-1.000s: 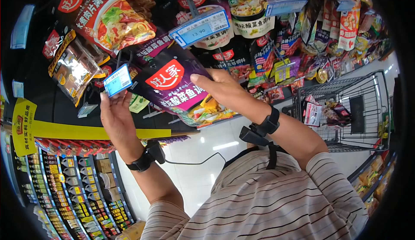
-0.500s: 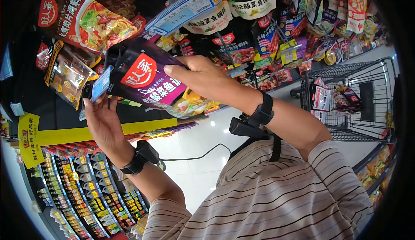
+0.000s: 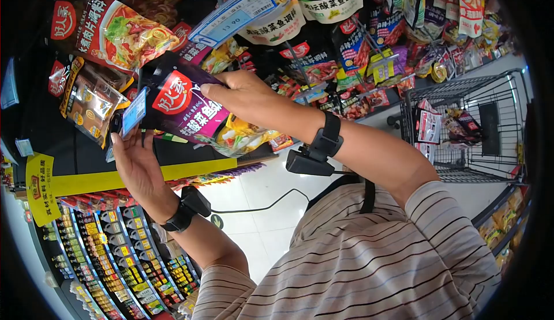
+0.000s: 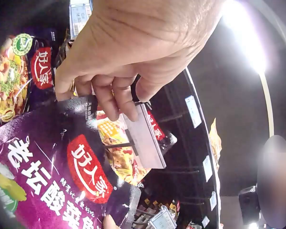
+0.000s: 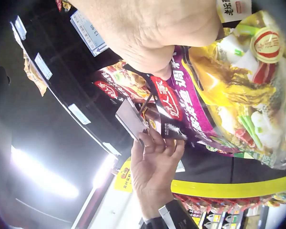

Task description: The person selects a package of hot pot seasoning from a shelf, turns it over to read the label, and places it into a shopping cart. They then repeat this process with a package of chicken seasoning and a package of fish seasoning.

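My right hand (image 3: 245, 95) grips a dark purple seasoning pouch (image 3: 199, 118) by its upper right edge, thumb across the front. The pouch is tilted, with a red logo and a picture of fish and pickled vegetables. To its left, my left hand (image 3: 138, 167) pinches the lower end of a blue-and-white price tag (image 3: 134, 111) on a display hook. In the left wrist view the tag holder (image 4: 145, 138) hangs by the thumb and curled fingers, with the pouch (image 4: 43, 176) just below. The right wrist view shows the left fingertips near the pouch's top edge.
Red-logo pouches (image 3: 127, 32) and a clear-front brown packet (image 3: 92, 106) hang beside the hands. Another price tag (image 3: 234, 17) juts out above. A shopping cart (image 3: 461, 127) holding several packets stands at right. A yellow shelf strip (image 3: 144, 176) runs below the left hand.
The pouch has moved left in the right hand, toward the hook. The left hand's price tag has turned more edge-on to the head view, which has shifted somewhat.
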Demonstrator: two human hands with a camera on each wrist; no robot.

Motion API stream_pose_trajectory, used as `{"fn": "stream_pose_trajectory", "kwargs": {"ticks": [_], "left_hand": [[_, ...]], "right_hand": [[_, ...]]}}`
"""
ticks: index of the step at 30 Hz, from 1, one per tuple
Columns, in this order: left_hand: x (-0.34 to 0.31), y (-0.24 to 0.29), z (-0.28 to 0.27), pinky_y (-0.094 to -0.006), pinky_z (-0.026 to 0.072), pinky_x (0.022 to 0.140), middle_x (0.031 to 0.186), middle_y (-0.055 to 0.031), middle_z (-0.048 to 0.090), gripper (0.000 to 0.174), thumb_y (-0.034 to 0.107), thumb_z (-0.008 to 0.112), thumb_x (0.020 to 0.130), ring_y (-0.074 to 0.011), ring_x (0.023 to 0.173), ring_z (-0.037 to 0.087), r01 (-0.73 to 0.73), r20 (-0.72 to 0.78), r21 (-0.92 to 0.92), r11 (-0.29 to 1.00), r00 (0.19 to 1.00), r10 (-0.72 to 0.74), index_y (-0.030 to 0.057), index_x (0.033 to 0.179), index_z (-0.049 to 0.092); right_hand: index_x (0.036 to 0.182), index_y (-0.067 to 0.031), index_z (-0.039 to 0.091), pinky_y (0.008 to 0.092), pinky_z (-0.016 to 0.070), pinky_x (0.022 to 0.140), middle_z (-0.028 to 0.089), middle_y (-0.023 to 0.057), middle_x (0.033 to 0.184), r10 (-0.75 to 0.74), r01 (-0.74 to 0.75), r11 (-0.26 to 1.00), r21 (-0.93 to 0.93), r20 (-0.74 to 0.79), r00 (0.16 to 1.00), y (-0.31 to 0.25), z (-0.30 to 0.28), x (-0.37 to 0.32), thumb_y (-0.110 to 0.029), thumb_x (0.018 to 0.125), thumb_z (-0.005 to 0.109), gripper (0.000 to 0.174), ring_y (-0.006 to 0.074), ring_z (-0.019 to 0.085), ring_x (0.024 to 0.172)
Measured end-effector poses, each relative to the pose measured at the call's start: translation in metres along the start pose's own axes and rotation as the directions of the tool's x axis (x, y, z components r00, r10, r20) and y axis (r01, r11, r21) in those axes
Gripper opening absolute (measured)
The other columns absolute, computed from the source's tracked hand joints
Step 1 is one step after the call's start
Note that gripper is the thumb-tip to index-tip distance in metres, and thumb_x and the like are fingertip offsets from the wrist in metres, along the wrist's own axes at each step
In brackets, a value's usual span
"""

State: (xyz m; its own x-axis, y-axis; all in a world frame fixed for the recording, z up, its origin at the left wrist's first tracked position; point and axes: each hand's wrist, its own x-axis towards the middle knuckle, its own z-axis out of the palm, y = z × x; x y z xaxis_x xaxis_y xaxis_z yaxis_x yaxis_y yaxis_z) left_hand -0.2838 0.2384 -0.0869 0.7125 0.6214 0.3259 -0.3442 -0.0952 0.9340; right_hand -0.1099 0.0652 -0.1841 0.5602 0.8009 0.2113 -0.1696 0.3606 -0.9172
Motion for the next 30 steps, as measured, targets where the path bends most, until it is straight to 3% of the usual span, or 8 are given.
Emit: {"fn": "stream_pose_trajectory", "kwargs": {"ticks": [7,13,16,19,20,24,28,30], "left_hand": [[0.001,-0.001,-0.001,-0.0439,0.0402,0.101,0.111,-0.012,0.067,0.039,0.036,0.052,0.103,-0.0204,0.111,0.059,-0.002,-0.033,-0.02,1.0,0.999,0.001,0.0,0.113,0.063],[0.0,-0.007,-0.004,-0.044,0.0405,0.104,0.114,-0.0122,0.066,0.04,0.035,0.05,0.104,-0.021,0.114,0.058,-0.037,0.006,0.03,0.999,0.999,0.037,-0.001,0.116,0.062],[0.001,-0.013,-0.01,-0.0451,0.0406,0.106,0.119,-0.0124,0.064,0.041,0.036,0.049,0.104,-0.0222,0.119,0.056,-0.046,0.006,0.095,0.994,0.999,0.045,0.0009,0.121,0.059],[-0.005,-0.018,-0.004,-0.0442,0.0403,0.106,0.125,-0.014,0.061,0.043,0.038,0.047,0.104,-0.0238,0.123,0.054,-0.021,-0.03,0.117,0.993,0.999,0.024,0.0001,0.122,0.058],[-0.008,-0.02,0.0,-0.0443,0.0402,0.106,0.127,-0.0144,0.06,0.044,0.038,0.047,0.104,-0.0244,0.125,0.053,-0.005,-0.041,0.121,0.993,0.999,0.01,-0.0002,0.123,0.058],[-0.02,-0.035,0.012,-0.0457,0.0394,0.108,0.131,-0.0163,0.058,0.047,0.039,0.044,0.105,-0.0276,0.129,0.051,0.058,-0.046,0.126,0.99,0.998,-0.053,-0.0016,0.124,0.057],[-0.038,-0.054,0.017,-0.0449,0.0416,0.104,0.126,-0.017,0.061,0.048,0.038,0.045,0.104,-0.0283,0.124,0.055,0.152,-0.125,0.129,0.98,0.983,-0.135,-0.0041,0.124,0.056],[-0.051,-0.065,0.015,-0.0459,0.0425,0.103,0.126,-0.0177,0.06,0.048,0.038,0.045,0.104,-0.0294,0.124,0.055,0.211,-0.125,0.123,0.97,0.973,-0.196,-0.0051,0.124,0.055]], "right_hand": [[0.104,0.0046,0.068,0.0272,0.049,0.067,0.07,0.004,0.083,0.048,-0.05,0.996,-0.079,-0.024,0.999,-0.012,0.002,0.001,-0.03,0.099,0.056,0.037,0.0069,0.06,0.07],[0.101,0.0058,0.067,0.0286,0.0495,0.066,0.071,0.0065,0.082,0.012,-0.013,1.0,-0.028,-0.055,0.998,0.008,0.003,0.015,-0.032,0.098,0.057,0.039,0.0091,0.062,0.07],[0.102,0.0052,0.068,0.0293,0.0502,0.068,0.072,0.008,0.083,0.112,-0.122,0.988,-0.092,-0.109,0.988,-0.001,-0.003,0.017,-0.033,0.097,0.058,0.039,0.0106,0.064,0.071],[0.104,0.0044,0.068,0.0299,0.0511,0.071,0.072,0.0085,0.084,0.104,-0.119,0.986,-0.12,-0.125,0.987,-0.002,-0.005,0.025,-0.033,0.097,0.059,0.039,0.0123,0.065,0.074],[0.109,0.0037,0.066,0.0295,0.0515,0.076,0.072,0.0082,0.091,0.116,-0.122,0.992,-0.044,-0.118,0.986,-0.001,-0.005,0.03,-0.032,0.097,0.059,0.039,0.0126,0.066,0.078],[0.118,0.0036,0.062,0.0293,0.0504,0.084,0.07,0.01,0.104,0.054,-0.06,0.997,-0.041,-0.139,0.989,0.008,-0.01,0.045,-0.031,0.097,0.059,0.04,0.0123,0.065,0.091],[0.114,0.0006,0.066,0.0358,0.0479,0.087,0.071,0.0151,0.104,-0.088,0.088,0.996,-0.006,-0.214,0.973,0.012,-0.011,0.057,-0.028,0.096,0.057,0.035,0.0247,0.066,0.095],[0.115,-0.0004,0.065,0.0363,0.0474,0.088,0.07,0.0154,0.106,-0.163,0.14,0.984,-0.108,-0.254,0.953,0.021,-0.013,0.067,-0.028,0.095,0.058,0.034,0.0251,0.065,0.097]]}}
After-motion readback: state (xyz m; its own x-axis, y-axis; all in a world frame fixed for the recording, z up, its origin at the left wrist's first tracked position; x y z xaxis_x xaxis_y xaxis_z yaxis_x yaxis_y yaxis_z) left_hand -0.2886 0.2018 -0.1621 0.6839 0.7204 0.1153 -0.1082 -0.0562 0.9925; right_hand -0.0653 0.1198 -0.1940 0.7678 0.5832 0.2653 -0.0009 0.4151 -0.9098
